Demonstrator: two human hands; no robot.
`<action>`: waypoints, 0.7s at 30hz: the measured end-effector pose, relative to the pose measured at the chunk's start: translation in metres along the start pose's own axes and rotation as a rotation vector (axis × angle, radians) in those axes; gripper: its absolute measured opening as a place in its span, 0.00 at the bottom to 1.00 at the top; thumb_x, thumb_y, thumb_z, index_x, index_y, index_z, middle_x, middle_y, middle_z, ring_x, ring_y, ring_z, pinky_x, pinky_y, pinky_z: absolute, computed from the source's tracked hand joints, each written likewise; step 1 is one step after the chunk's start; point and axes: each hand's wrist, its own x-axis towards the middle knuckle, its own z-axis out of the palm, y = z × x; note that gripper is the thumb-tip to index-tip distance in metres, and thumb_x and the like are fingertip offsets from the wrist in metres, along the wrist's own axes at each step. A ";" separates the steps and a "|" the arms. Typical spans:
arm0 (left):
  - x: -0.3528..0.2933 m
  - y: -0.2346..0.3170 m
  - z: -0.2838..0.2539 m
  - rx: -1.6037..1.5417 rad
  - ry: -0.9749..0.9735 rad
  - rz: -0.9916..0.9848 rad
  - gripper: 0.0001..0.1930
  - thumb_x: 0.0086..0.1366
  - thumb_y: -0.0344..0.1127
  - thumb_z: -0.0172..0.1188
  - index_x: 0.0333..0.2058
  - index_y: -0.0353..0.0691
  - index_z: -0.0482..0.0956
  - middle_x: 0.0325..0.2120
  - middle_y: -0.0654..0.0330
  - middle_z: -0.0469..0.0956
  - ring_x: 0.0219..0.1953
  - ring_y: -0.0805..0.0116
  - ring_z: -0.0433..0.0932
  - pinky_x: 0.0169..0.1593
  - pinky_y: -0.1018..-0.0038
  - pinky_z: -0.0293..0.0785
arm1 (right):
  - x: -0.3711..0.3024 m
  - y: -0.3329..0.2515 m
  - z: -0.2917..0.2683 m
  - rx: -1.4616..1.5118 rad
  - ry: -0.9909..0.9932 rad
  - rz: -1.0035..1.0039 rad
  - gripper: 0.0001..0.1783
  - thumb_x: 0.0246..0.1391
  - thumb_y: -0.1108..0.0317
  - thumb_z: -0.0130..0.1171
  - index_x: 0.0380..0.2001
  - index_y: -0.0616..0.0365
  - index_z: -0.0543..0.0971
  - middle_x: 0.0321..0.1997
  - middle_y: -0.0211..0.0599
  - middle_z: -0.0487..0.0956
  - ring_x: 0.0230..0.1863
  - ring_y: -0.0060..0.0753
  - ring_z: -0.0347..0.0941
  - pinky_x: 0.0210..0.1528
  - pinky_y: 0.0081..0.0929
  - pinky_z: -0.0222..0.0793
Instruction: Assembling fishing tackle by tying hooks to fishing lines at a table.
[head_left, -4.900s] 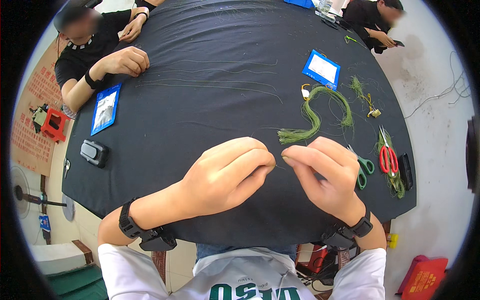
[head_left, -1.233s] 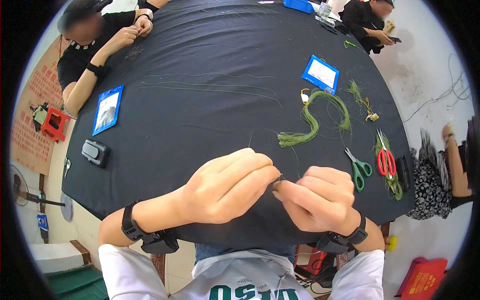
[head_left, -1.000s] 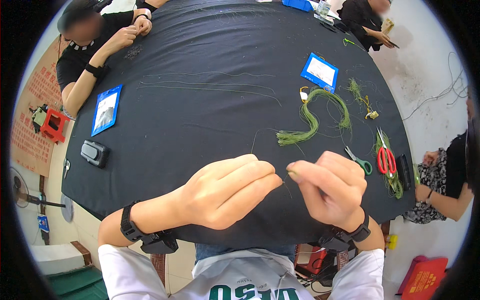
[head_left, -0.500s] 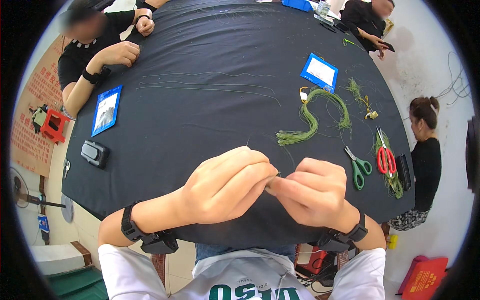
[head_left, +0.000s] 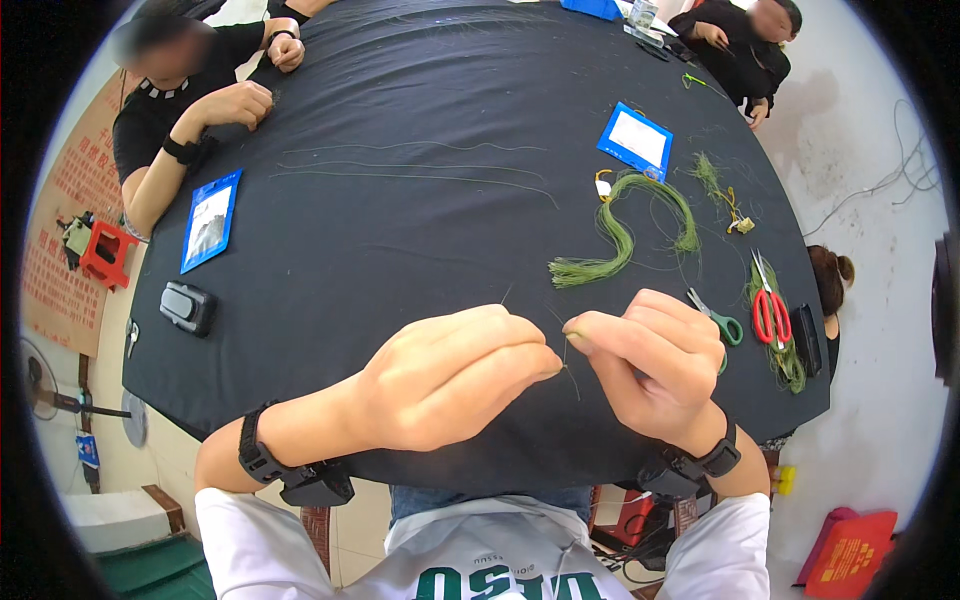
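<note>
My left hand (head_left: 460,375) is closed in a pinch on a thin green thread (head_left: 573,383), which hangs past its fingertips. Just to the right, my right hand (head_left: 650,365) pinches thread too, thumb against forefinger, and a fine strand runs across the small gap between the hands. Whether this is one thread or two, I cannot tell. Both hands are held over the near part of the table. Beyond them lies a curved bundle of green threads (head_left: 622,240) with a white tag. A few single strands (head_left: 420,166) stretch across the cloth farther left.
Right of my right hand lie green-handled scissors (head_left: 731,329), partly covered, and red-handled scissors (head_left: 771,318) on loose threads. Blue-edged packets (head_left: 637,140) and a grey-black case (head_left: 188,307) rest on the black cloth (head_left: 400,240). Co-workers sit left and far right.
My hands have drawn apart; the right moved right and slightly up, now overlapping the green scissors. Thread shows between them. The person at right has sunk lower; the far-right person has shifted.
</note>
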 end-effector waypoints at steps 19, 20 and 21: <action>0.002 0.003 -0.001 -0.074 0.030 -0.101 0.12 0.48 0.14 0.63 0.32 0.30 0.75 0.26 0.51 0.77 0.23 0.65 0.76 0.25 0.77 0.73 | -0.006 0.002 0.010 0.171 -0.062 0.102 0.11 0.36 0.79 0.65 0.28 0.61 0.80 0.16 0.31 0.72 0.14 0.28 0.65 0.16 0.23 0.58; 0.002 0.003 -0.001 -0.074 0.031 -0.100 0.12 0.48 0.14 0.63 0.32 0.30 0.75 0.26 0.51 0.77 0.23 0.65 0.76 0.25 0.77 0.73 | -0.007 0.002 0.011 0.190 -0.090 0.105 0.11 0.36 0.79 0.65 0.28 0.61 0.80 0.15 0.30 0.70 0.14 0.28 0.65 0.16 0.23 0.58; 0.002 0.003 -0.001 -0.084 0.039 -0.101 0.11 0.48 0.14 0.62 0.32 0.30 0.75 0.26 0.51 0.77 0.23 0.66 0.77 0.25 0.77 0.73 | -0.008 0.001 0.012 0.189 -0.091 0.103 0.11 0.36 0.79 0.65 0.28 0.61 0.80 0.15 0.30 0.70 0.14 0.28 0.65 0.16 0.23 0.58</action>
